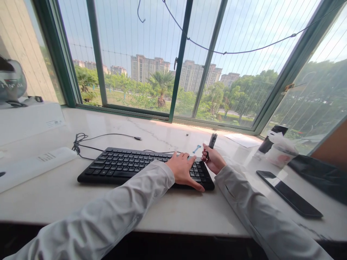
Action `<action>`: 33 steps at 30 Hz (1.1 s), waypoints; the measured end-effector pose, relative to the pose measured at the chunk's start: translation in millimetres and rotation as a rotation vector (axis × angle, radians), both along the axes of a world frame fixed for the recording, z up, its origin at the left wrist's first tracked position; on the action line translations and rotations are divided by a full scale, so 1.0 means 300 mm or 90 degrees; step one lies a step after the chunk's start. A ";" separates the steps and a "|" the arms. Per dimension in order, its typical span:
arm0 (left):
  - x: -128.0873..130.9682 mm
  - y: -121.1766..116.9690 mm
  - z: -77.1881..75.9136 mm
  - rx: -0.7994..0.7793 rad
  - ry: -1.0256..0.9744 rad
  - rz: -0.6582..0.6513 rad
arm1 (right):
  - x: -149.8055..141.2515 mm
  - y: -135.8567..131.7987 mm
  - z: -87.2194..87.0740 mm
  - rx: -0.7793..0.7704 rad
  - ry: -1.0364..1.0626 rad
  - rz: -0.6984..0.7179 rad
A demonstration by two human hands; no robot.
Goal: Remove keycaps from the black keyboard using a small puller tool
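Hands: left hand [183, 169] released, fingers spread over the right end of the keyboard [124, 163]; right hand [214, 159] closed around a dark slim tool [213, 141], just right of it.
Tool: held nearly upright; whether its lower end touches the keys cannot be told.
Keyboard: black, lying flat at centre frame, its right end partly covered by the left hand.
Blue piece: small blue item [196, 148] on the countertop [173, 213], just beyond the keyboard and near the right hand.
Cable: black cable [112, 134], bunched behind the keyboard's left end, plug [137, 138] lying beyond the keys.
Right of frame: dark flat device [290, 195]; farther back, dark cylinder [267, 142] beside a bagged cup [280, 153]; white sheet [242, 140] near the sill.
Left of frame: long white box [35, 168]; larger white box [29, 121] behind it.
Window: green frame [177, 77] across the upper frame; trees and buildings [149, 68] outside, dark cord [233, 52] at upper right.
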State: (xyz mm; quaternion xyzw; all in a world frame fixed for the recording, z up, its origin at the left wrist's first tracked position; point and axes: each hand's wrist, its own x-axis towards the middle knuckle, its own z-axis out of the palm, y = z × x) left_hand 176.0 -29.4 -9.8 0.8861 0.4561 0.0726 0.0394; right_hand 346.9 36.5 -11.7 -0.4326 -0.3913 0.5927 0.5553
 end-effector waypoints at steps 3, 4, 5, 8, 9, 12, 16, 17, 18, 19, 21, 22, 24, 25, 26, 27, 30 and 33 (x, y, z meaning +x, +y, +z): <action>-0.001 0.001 -0.005 -0.012 -0.002 0.005 | -0.002 -0.023 0.020 -0.011 -0.022 0.001; -0.001 0.002 -0.006 -0.015 -0.003 0.007 | -0.003 -0.030 0.025 -0.013 -0.031 0.001; -0.001 0.003 -0.008 -0.018 -0.004 0.007 | -0.004 -0.037 0.029 -0.015 -0.039 -0.001; -0.002 0.004 -0.011 -0.022 -0.007 0.006 | -0.005 -0.046 0.032 -0.013 -0.057 -0.020; -0.002 0.004 -0.011 -0.023 -0.007 0.004 | -0.005 -0.046 0.031 -0.010 -0.064 -0.028; -0.003 0.004 -0.009 -0.027 -0.004 0.003 | -0.001 -0.042 0.028 -0.003 -0.087 -0.029; -0.003 0.004 -0.007 -0.030 -0.001 0.004 | 0.002 -0.043 0.033 -0.011 -0.091 -0.020; -0.003 0.004 -0.007 -0.032 0.001 0.005 | 0.003 -0.044 0.036 -0.019 -0.087 -0.018; -0.002 0.003 -0.006 -0.035 0.002 0.006 | 0.004 -0.046 0.038 -0.028 -0.082 -0.015; -0.002 0.003 -0.005 -0.038 0.003 0.006 | 0.006 -0.047 0.041 -0.036 -0.078 -0.010; -0.003 0.002 -0.003 -0.043 0.003 0.005 | 0.009 -0.048 0.044 -0.047 -0.069 0.000; -0.003 0.002 -0.002 -0.044 0.001 0.004 | 0.011 -0.047 0.045 -0.050 -0.065 0.006; -0.004 0.001 -0.001 -0.045 -0.002 0.001 | 0.016 -0.045 0.048 -0.057 -0.063 0.018; -0.004 0.001 -0.001 -0.046 -0.002 0.002 | 0.017 -0.044 0.049 -0.064 -0.068 0.026; -0.004 0.000 0.000 -0.047 -0.001 0.003 | 0.019 -0.044 0.051 -0.073 -0.077 0.033; -0.003 0.000 0.000 -0.049 0.000 0.005 | 0.020 -0.044 0.053 -0.084 -0.086 0.040; -0.002 -0.002 0.003 -0.052 0.004 0.009 | 0.019 -0.049 0.062 -0.114 -0.091 0.053; -0.001 -0.004 0.006 -0.050 0.006 0.010 | 0.011 -0.058 0.070 -0.114 -0.070 0.045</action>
